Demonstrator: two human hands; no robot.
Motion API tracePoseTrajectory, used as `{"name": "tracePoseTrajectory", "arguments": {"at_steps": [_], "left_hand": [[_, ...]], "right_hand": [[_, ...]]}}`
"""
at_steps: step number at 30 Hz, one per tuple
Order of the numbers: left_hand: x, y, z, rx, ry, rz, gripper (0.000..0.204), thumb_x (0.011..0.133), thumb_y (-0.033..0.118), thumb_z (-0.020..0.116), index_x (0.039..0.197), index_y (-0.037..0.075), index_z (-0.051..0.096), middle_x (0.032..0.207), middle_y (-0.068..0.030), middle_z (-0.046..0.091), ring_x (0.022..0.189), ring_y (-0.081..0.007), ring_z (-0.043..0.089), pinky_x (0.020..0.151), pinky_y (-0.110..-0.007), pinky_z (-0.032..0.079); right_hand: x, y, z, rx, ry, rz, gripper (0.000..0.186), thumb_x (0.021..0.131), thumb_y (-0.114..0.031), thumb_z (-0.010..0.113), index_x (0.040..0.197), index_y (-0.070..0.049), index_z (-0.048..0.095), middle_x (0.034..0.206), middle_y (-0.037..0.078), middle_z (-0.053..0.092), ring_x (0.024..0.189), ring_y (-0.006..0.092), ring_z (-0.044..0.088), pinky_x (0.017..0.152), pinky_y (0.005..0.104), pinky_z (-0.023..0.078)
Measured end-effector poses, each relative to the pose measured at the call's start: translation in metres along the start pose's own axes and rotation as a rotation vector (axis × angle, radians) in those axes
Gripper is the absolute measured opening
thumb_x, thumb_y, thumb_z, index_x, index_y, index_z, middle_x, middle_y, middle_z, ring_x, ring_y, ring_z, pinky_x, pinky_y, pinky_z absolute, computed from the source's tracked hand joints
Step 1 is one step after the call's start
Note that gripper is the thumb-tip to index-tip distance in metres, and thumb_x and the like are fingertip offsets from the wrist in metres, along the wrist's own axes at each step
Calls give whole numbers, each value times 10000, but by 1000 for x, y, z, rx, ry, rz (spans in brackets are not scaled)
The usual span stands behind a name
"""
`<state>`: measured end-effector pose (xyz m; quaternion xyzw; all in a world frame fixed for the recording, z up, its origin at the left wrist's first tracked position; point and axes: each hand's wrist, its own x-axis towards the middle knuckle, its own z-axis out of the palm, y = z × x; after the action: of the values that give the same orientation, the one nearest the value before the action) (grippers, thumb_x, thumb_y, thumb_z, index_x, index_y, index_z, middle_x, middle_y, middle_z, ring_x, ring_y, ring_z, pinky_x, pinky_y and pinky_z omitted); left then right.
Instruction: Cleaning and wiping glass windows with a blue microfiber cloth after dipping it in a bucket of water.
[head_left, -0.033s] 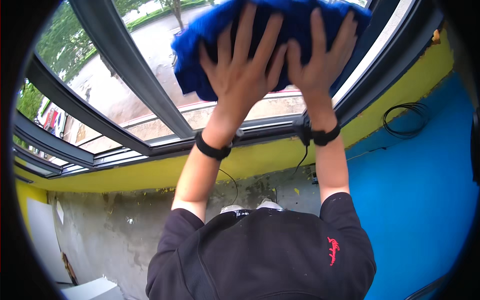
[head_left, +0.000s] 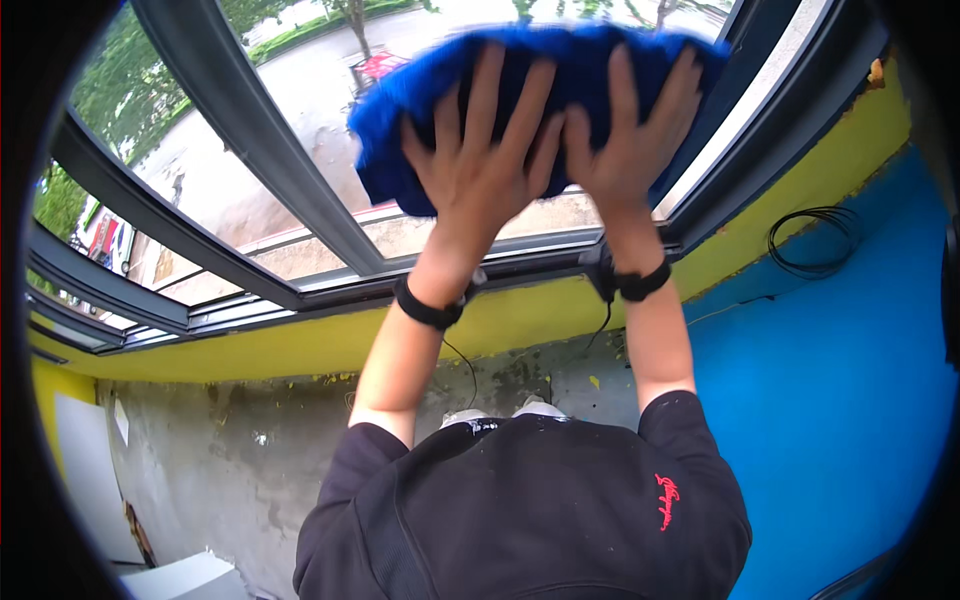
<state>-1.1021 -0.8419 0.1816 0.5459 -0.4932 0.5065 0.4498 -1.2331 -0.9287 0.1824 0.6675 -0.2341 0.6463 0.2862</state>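
A blue cloth [head_left: 580,80] lies spread against the window pane, pressed there by both my hands. My left hand [head_left: 482,160] rests flat on its left half, fingers stretched and apart. Beside it, my right hand [head_left: 625,150] presses the right half, also with spread fingers. The two thumbs come close together near the middle of the cloth. A black strap circles each wrist. The cloth covers the glass behind it, and its edges look a little blurred.
Dark window frame bars [head_left: 270,130] run at left, above a yellow wall band [head_left: 520,315]. A coiled black cable [head_left: 812,242] hangs on the blue wall [head_left: 820,400] at right. White boards [head_left: 95,470] stand at lower left on the grey concrete floor [head_left: 220,450].
Both hands and the blue cloth have slid a short way down the pane, toward me. More of the outdoors shows above the cloth's upper edge. The fingers stay spread.
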Motion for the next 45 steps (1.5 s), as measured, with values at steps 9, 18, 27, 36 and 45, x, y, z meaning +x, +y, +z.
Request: {"name": "tracePoseTrajectory", "arguments": {"at_steps": [9, 18, 27, 36, 45], "left_hand": [[-223, 8, -6, 21, -558, -19, 301, 841, 455, 714, 1103, 307, 709, 1221, -125, 574, 912, -374, 569, 684, -615, 455], [-110, -7, -19, -36, -238, -8, 502, 754, 463, 784, 1245, 405, 696, 1360, 43, 622, 932, -142, 610, 806, -408, 422], [-44, -119, -60, 1, -26, 63, 412, 865, 518, 686, 1256, 391, 708, 1391, 58, 624, 950, -111, 619, 868, -344, 403], [-67, -271, -112, 186, -26, 110, 350, 928, 450, 558, 1191, 316, 747, 1375, -116, 629, 1114, -360, 618, 889, -486, 434], [-64, -255, -99, 185, 33, 54, 558, 1046, 438, 418, 1515, 135, 414, 1551, -330, 373, 1410, -555, 358, 1151, -666, 175]], "right_hand": [[-234, -26, -33, 105, -487, 240, 631, 907, -470, 651, 1465, -216, 500, 1488, 477, 246, 1344, 701, 250, 1083, 772, 208], [-123, -28, -20, 131, -266, 155, 706, 967, -425, 605, 1588, -220, 338, 1596, 422, 69, 1466, 624, 89, 1139, 737, 88], [-32, -144, 15, 81, -147, 129, 593, 1023, -354, 572, 1539, -96, 434, 1630, 367, 76, 1490, 585, 98, 1145, 710, 150], [-24, -308, 85, 101, -120, 210, 547, 1035, -504, 390, 1493, -231, 513, 1546, 434, 237, 1410, 648, 238, 1106, 763, 151], [-26, -290, 72, 163, -123, 113, 440, 985, -498, 549, 1373, -312, 640, 1491, 285, 468, 1417, 436, 401, 1192, 587, 198]]}}
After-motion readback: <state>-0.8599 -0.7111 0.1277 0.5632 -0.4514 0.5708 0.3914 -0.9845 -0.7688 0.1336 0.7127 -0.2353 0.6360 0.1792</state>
